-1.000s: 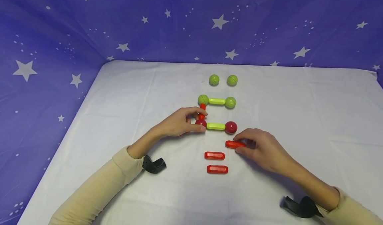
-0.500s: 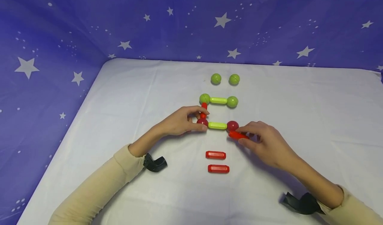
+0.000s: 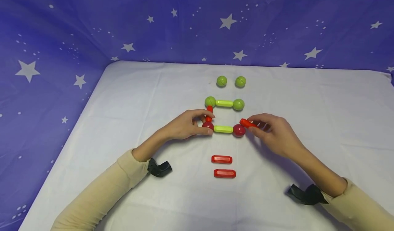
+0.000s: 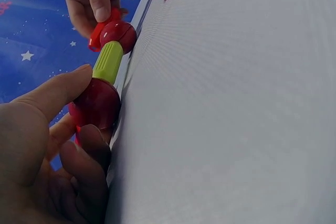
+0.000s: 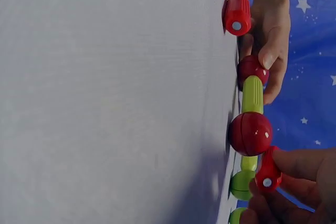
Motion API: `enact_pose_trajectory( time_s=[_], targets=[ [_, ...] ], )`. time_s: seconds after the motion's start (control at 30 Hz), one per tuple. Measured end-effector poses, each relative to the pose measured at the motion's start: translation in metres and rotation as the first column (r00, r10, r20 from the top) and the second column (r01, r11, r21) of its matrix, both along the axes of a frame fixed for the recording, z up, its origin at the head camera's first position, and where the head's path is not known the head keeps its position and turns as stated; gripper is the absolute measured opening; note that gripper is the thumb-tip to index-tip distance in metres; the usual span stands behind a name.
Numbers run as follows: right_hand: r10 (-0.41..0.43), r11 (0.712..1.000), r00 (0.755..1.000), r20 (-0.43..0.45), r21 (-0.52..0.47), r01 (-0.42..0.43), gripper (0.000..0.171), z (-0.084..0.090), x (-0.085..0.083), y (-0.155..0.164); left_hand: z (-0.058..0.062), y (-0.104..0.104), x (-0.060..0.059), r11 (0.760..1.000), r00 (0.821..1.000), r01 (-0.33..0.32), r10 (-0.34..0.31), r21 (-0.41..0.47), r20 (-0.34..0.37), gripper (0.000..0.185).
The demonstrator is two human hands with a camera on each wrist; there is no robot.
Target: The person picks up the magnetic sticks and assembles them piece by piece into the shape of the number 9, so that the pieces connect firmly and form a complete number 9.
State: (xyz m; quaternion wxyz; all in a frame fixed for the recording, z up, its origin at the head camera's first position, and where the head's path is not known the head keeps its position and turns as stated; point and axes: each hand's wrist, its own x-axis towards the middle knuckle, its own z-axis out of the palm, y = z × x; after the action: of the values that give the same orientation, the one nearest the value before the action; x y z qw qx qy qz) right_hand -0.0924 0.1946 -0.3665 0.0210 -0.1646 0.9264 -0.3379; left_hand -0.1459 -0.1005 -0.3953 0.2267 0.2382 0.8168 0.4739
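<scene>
My left hand (image 3: 187,125) grips the left dark red ball (image 4: 97,103), its thumb on the front side and its fingers curled behind. A red magnetic rod (image 3: 209,109) runs from that ball up to a green ball (image 3: 210,102). From the same ball a yellow-green rod (image 3: 223,129) leads right to a second dark red ball (image 3: 239,130). Between thumb and fingers, my right hand (image 3: 274,133) pinches another red magnetic rod (image 3: 246,122), tilted, just above and right of that second ball. The rod's silver end disc shows in the right wrist view.
Behind, a yellow-green rod (image 3: 224,103) joins the green ball to another green ball (image 3: 238,104). Two loose green balls, one left (image 3: 221,81) and one right (image 3: 240,81), lie farther back. Two red rods, one upper (image 3: 222,159) and one lower (image 3: 224,173), lie in front.
My right hand has lifted the red magnetic rod from the table and carried it away from me, past the right dark red ball. The left hand keeps its hold.
</scene>
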Motion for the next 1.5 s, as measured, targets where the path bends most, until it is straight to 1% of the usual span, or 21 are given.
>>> enact_pose_trajectory(
  time_s=[0.23,0.33,0.5,0.77,0.93,1.23,1.5],
  targets=[
    [0.092,0.996,0.995,0.036,-0.002,-0.092,0.042,-0.003,-0.007,0.000,0.001,-0.001,0.001,1.000,1.000,-0.006,0.006,-0.003,0.006,0.044],
    [0.104,0.995,0.993,0.051,-0.003,-0.104,0.044,-0.003,-0.010,-0.001,0.000,-0.002,0.000,1.000,1.000,-0.009,0.009,-0.004,0.002,0.044],
    [0.084,0.996,0.995,0.054,-0.025,-0.082,0.040,-0.004,-0.013,-0.003,-0.001,-0.002,0.000,1.000,1.000,-0.005,0.005,0.004,-0.008,0.044],
    [0.023,0.994,0.999,0.046,-0.108,-0.018,0.037,-0.005,-0.024,-0.006,-0.002,-0.001,0.000,1.000,1.000,-0.005,0.005,0.017,-0.006,0.043],
    [-0.010,0.991,0.999,0.047,-0.136,0.017,0.036,-0.006,-0.031,-0.010,-0.003,-0.001,0.000,1.000,1.000,-0.002,0.002,0.017,-0.007,0.043],
    [-0.056,0.985,0.995,0.077,-0.160,0.068,0.035,-0.008,-0.036,-0.016,-0.003,0.000,0.000,1.000,1.000,0.000,0.000,0.017,0.002,0.044],
    [-0.043,0.988,0.990,0.137,-0.140,0.063,0.039,-0.011,-0.037,-0.019,-0.001,0.000,0.000,1.000,1.000,-0.001,0.001,0.004,-0.010,0.044]
  ],
)
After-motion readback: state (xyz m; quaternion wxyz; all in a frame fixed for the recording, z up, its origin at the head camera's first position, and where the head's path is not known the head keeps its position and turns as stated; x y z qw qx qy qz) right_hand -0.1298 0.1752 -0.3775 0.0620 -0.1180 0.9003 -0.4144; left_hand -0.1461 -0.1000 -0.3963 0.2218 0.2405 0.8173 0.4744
